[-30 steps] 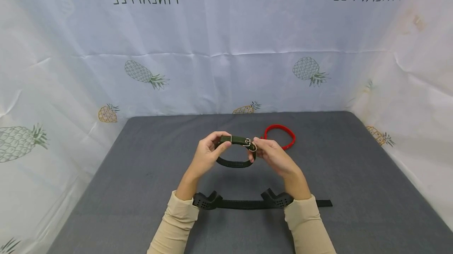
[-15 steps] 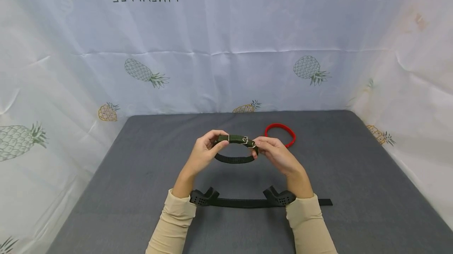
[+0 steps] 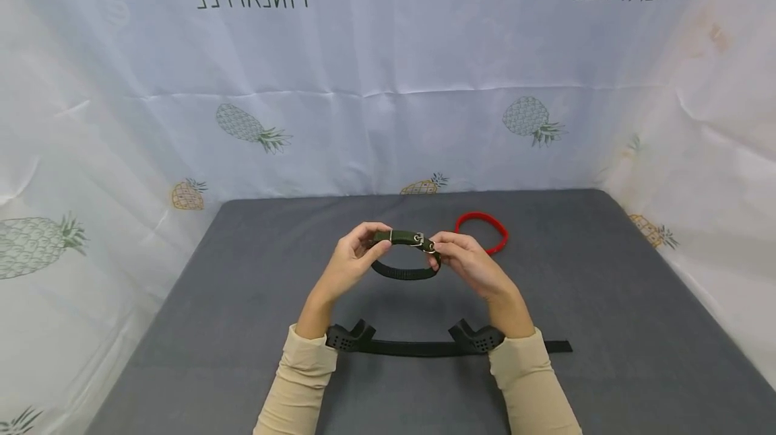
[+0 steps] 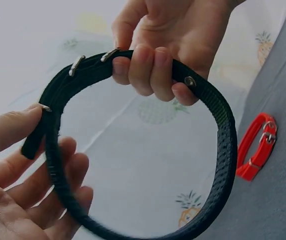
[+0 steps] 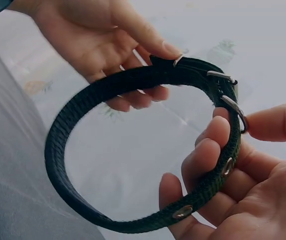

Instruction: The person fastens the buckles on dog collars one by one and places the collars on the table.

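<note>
The dark green collar (image 3: 405,256), buckled into a loop, is held in the air above the grey table (image 3: 242,300), nearer the person than the red collar (image 3: 483,229) lying beyond it. The left hand (image 3: 350,263) pinches its free strap end, and the right hand (image 3: 469,263) grips beside the metal buckle (image 5: 228,90). The webbing looks light and limp, so it is best held at the buckle; no container shows.

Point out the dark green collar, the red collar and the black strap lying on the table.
dark green collar (image 5: 83,102): right wrist view, on the woven band's upper left curve.
red collar (image 3: 485,219): head view, on the loop's far edge.
black strap (image 3: 412,349): head view, mid-length between the two wrists.
</note>
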Demonstrator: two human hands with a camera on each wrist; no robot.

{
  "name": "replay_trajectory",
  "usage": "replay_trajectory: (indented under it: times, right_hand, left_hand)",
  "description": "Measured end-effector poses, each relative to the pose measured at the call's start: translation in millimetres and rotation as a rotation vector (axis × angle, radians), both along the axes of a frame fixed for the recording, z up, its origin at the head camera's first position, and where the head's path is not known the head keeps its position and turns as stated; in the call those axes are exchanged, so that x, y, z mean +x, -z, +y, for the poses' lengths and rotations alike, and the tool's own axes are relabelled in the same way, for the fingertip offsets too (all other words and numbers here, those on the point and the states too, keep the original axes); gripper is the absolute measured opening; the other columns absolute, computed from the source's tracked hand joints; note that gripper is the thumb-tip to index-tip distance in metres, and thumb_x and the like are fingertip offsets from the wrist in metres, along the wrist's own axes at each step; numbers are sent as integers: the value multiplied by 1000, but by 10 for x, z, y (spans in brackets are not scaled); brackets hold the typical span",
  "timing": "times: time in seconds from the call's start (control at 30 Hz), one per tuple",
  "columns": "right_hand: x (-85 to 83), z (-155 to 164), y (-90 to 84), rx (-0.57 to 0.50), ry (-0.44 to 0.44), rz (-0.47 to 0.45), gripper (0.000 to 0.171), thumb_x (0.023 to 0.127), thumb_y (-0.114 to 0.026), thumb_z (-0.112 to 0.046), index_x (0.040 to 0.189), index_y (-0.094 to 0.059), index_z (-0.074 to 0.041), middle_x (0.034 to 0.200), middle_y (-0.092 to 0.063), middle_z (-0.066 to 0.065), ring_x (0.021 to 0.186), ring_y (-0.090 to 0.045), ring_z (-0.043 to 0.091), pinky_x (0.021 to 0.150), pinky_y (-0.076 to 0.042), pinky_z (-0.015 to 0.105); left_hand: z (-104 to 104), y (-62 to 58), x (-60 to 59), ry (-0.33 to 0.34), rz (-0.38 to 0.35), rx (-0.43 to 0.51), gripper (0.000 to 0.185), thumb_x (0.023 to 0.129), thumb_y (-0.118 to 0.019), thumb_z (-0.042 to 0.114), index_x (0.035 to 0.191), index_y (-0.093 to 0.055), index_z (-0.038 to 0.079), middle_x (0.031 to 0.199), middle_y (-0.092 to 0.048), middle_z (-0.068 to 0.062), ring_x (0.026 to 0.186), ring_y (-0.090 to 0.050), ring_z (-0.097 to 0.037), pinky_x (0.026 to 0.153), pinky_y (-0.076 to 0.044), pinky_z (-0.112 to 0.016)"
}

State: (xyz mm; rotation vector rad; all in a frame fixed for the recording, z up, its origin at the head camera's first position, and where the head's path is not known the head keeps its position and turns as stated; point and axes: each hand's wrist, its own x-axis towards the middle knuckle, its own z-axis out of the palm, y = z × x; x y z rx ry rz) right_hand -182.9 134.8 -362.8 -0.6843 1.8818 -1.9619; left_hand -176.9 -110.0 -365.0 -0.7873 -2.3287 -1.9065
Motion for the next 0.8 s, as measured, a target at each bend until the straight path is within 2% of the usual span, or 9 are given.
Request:
replay_trajectory:
  times: [0.17,0.3,0.4,0.5,0.57,0.7,0.8]
  right_hand:
    - [-30,1,-29,33,33,21,20,101,-40,-12,94,-58,-7,80,-56,-7,78,-51,10,80,-46,24]
    - [-66,-10,-54,83,49,41,20,102,-41,-12,95,-56,0,82,-57,-6,80,-52,10,81,-46,24]
    - [-103,-12,-62,122,47,96,20,102,-43,-10,97,-56,4,84,-57,-5,81,-53,10,81,-47,25]
    - [-144,-9,-61,159,40,140,22,102,-45,-10,102,-55,9,86,-58,-4,83,-54,10,82,-48,25]
    - [-178,-9,-57,188,32,167,23,102,-46,-10,105,-55,11,88,-58,-3,85,-55,9,83,-49,25]
    - [-246,-23,-64,258,26,189,25,102,-47,-12,111,-55,11,94,-60,-1,88,-58,4,89,-51,25]
    - [-294,-42,-64,323,43,213,23,101,-49,-12,112,-57,7,100,-63,5,91,-61,3,94,-52,33]
  left_hand:
    - [-66,14,-32,-61,63,28,30,97,-56,7,124,-57,-5,125,-58,-27,108,-56,8,96,-46,-13]
    - [-131,6,-44,-116,72,99,28,97,-55,6,121,-58,-8,121,-61,-25,108,-58,8,97,-47,-12]
    - [-173,-9,-52,-173,62,138,27,97,-55,6,119,-58,-10,113,-67,-6,104,-61,6,95,-48,-11]
    - [-199,-13,-62,-205,61,151,28,97,-55,6,118,-58,-12,104,-67,14,101,-62,4,95,-48,-11]
    - [-209,-17,-64,-215,57,152,27,98,-54,6,118,-59,-12,101,-66,22,99,-63,4,94,-48,-11]
    - [-220,-9,-70,-221,58,151,27,98,-54,6,117,-59,-12,98,-66,23,97,-63,5,93,-49,-11]
    - [-220,-5,-71,-217,62,153,26,98,-54,6,116,-60,-11,97,-66,21,96,-64,4,93,-50,-14]
